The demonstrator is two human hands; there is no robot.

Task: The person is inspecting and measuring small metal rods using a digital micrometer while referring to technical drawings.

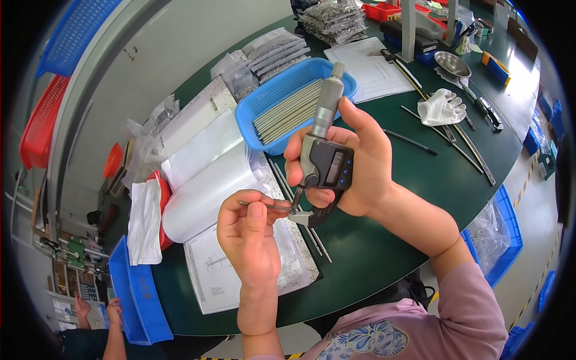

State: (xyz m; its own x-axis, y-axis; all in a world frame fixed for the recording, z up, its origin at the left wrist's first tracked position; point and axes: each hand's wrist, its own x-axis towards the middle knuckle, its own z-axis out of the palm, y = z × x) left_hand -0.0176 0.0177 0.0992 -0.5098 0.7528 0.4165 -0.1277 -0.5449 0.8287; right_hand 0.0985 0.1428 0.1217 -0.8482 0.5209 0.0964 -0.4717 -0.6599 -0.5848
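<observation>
Digital micrometer, held upright above the green tabletop in the closed right hand, thumb near its thimble; left hand fingers pinch thin metal rod level between its measuring faces

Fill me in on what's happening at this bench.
A person is gauging a thin metal rod with a digital micrometer. The right hand grips the micrometer upright above the green table; the left hand pinches the rod and feeds its end into the micrometer's gap. More rods fill the blue basket behind.
</observation>
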